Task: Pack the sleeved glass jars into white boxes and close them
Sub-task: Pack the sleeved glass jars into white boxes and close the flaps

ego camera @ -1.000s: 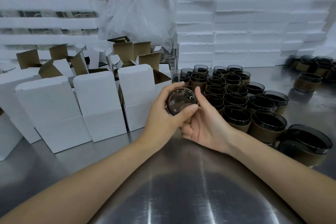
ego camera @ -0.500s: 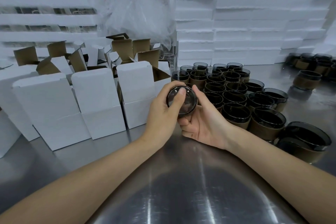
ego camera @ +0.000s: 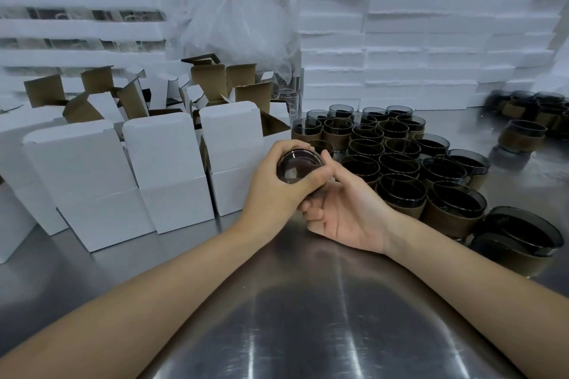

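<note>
While both hands hold one glass jar (ego camera: 298, 167) above the shiny table (ego camera: 308, 332), the left hand (ego camera: 274, 186) wraps its fingers around it and the right hand (ego camera: 348, 209) curls under it, beside the white boxes (ego camera: 166, 163).

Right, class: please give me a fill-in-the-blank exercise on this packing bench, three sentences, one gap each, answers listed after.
1. The person holds one glass jar with ____ hands, left hand and right hand.
2. The sleeves on the loose jars are ____ in colour.
3. The white boxes stand to the ____ of the hands.

Missing words: both; brown; left
</note>
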A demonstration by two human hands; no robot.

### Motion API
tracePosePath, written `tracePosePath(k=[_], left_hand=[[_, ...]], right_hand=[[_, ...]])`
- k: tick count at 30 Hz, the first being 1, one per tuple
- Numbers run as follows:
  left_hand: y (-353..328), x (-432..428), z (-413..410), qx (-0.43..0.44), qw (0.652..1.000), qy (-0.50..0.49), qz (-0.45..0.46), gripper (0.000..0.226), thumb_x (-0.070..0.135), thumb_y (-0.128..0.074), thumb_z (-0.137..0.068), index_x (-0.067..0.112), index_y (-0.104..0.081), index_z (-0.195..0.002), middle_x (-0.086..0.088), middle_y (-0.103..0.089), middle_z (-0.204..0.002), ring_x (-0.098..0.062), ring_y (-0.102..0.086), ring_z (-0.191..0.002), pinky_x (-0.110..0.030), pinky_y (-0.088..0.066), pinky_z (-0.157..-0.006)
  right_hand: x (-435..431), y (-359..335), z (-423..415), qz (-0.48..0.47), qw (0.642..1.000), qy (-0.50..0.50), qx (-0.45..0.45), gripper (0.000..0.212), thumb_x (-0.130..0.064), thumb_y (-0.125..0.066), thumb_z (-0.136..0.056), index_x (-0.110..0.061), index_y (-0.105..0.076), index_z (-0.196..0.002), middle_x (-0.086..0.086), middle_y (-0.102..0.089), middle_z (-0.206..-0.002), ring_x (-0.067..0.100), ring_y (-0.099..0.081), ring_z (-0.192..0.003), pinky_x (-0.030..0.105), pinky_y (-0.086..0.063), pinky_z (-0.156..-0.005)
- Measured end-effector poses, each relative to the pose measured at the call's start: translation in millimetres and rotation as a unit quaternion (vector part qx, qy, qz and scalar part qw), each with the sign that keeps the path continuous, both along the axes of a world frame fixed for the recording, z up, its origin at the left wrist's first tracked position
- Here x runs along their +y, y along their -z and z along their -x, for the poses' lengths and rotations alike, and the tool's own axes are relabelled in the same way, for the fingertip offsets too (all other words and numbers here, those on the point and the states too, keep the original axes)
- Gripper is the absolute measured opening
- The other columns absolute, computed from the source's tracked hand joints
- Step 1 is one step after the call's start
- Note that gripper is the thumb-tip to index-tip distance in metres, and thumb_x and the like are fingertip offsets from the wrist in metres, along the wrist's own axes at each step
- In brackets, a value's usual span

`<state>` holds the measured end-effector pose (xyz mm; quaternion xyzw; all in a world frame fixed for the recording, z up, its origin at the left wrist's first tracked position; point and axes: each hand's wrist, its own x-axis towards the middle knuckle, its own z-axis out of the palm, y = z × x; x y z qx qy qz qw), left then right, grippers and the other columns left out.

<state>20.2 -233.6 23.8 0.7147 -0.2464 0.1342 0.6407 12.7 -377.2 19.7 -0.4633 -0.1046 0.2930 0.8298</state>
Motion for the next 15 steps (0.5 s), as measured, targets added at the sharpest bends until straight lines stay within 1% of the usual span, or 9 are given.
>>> tracePosePath(k=[1, 4, 6, 8, 11, 15], left_hand=[[-0.2, 0.5, -0.4, 0.0, 1.0, -0.001, 0.005, 0.033, 0.034, -0.075, -0.077, 0.026, -0.061, -0.106, 0.017, -0.066, -0.1, 0.0, -0.061, -0.099, -0.019, -0.051, -0.086], [-2.3, 0.0, 0.7, -0.001, 1.0, -0.014, 0.019, 0.024, 0.038, -0.071, -0.079, 0.029, -0.062, -0.099, 0.019, -0.065, -0.096, 0.0, -0.061, -0.096, -0.021, -0.052, -0.085], [-3.1, -1.0, 1.3, -0.002, 0.999, -0.024, 0.026, 0.014, 0.035, -0.068, -0.086, 0.028, -0.063, -0.098, 0.019, -0.065, -0.094, 0.001, -0.061, -0.094, -0.022, -0.052, -0.085], [-3.6, -1.7, 2.3, 0.013, 0.999, -0.03, 0.042, 0.007, 0.031, -0.062, -0.091, 0.026, -0.064, -0.097, 0.015, -0.067, -0.094, -0.001, -0.062, -0.093, -0.025, -0.053, -0.085], [-4.8, -2.6, 3.2, 0.03, 0.997, -0.04, 0.053, 0.014, 0.031, -0.054, -0.096, 0.023, -0.065, -0.097, 0.01, -0.068, -0.094, -0.003, -0.064, -0.092, -0.032, -0.055, -0.087], [-3.3, -3.9, 2.6, 0.047, 0.996, -0.038, 0.063, 0.029, 0.031, -0.041, -0.102, 0.018, -0.068, -0.101, 0.007, -0.07, -0.095, -0.007, -0.064, -0.096, -0.038, -0.054, -0.091]], right_hand=[[0.6, 0.2, -0.2, -0.003, 1.0, -0.001, -0.001, 0.051, -0.06, -0.057, -0.084, -0.012, -0.072, -0.093, 0.011, -0.056, -0.071, 0.014, -0.05, -0.054, 0.021, -0.041, -0.052], [0.8, -0.2, -1.0, -0.012, 1.0, -0.003, 0.002, 0.05, -0.058, -0.06, -0.082, -0.011, -0.074, -0.094, 0.013, -0.06, -0.074, 0.014, -0.056, -0.058, 0.021, -0.046, -0.053], [0.6, -0.6, -0.8, -0.014, 1.0, -0.009, 0.004, 0.051, -0.058, -0.06, -0.082, -0.011, -0.074, -0.096, 0.014, -0.062, -0.076, 0.015, -0.058, -0.06, 0.021, -0.049, -0.054], [0.4, -1.1, -0.6, -0.016, 1.0, -0.015, 0.01, 0.052, -0.058, -0.061, -0.082, -0.009, -0.073, -0.096, 0.014, -0.062, -0.077, 0.015, -0.059, -0.06, 0.021, -0.05, -0.055], [-0.5, -1.5, -0.4, -0.008, 1.0, -0.023, 0.009, 0.053, -0.059, -0.06, -0.082, -0.009, -0.072, -0.094, 0.015, -0.062, -0.077, 0.016, -0.059, -0.059, 0.022, -0.05, -0.054], [-1.9, 0.3, 0.1, -0.001, 1.0, -0.026, 0.01, 0.055, -0.061, -0.056, -0.084, -0.01, -0.068, -0.098, 0.014, -0.059, -0.076, 0.016, -0.055, -0.058, 0.023, -0.048, -0.053]])
